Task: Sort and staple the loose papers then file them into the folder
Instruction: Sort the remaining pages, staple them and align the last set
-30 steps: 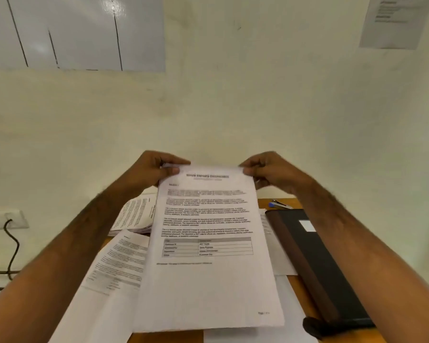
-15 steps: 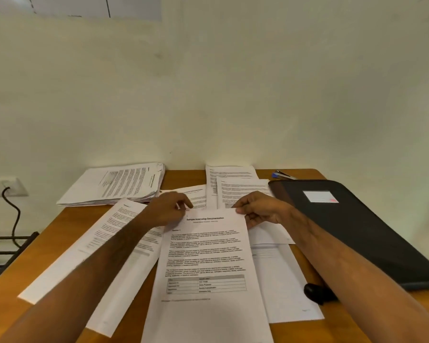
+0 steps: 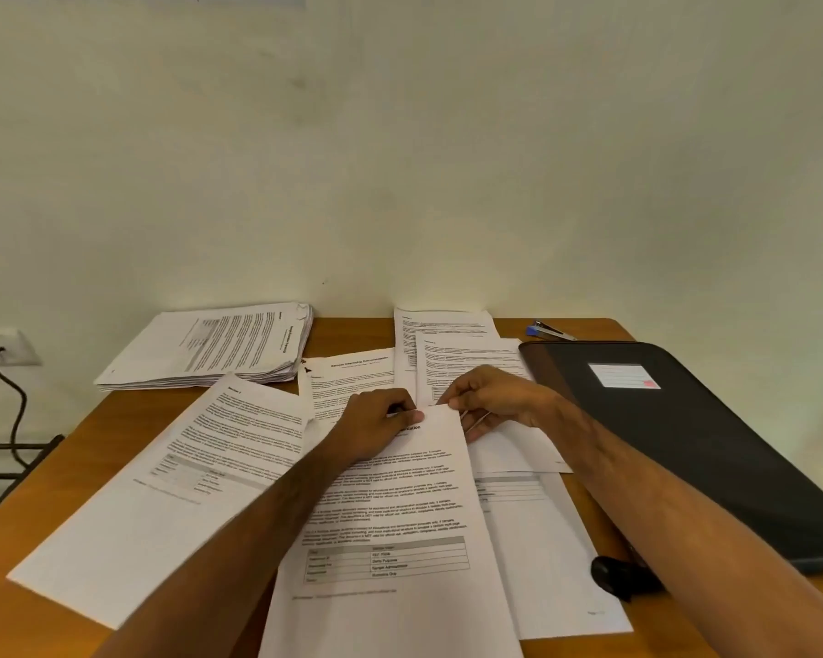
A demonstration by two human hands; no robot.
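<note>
A printed sheet with a small table (image 3: 390, 524) lies on the wooden desk (image 3: 348, 332) in front of me. My left hand (image 3: 376, 425) rests on its top edge, thumb and fingers pinching the paper. My right hand (image 3: 488, 401) pinches the sheet's top right corner. Loose printed sheets lie around it: one at the left (image 3: 186, 467), others behind (image 3: 452, 344) and at the right (image 3: 552, 562). A thick stack of papers (image 3: 210, 349) sits at the back left. A black folder (image 3: 685, 434) with a white label lies at the right. A blue stapler (image 3: 547, 331) sits behind the folder.
A small black object (image 3: 618, 574) lies by my right forearm near the folder's front corner. A wall socket with a black cable (image 3: 6, 372) is at the left, beside a dark metal rack (image 3: 1, 448). The desk stands against a pale wall.
The sheet was held up in front of the wall by both hands; it has come down onto the desk, and both hands stay on its top edge, now closer together.
</note>
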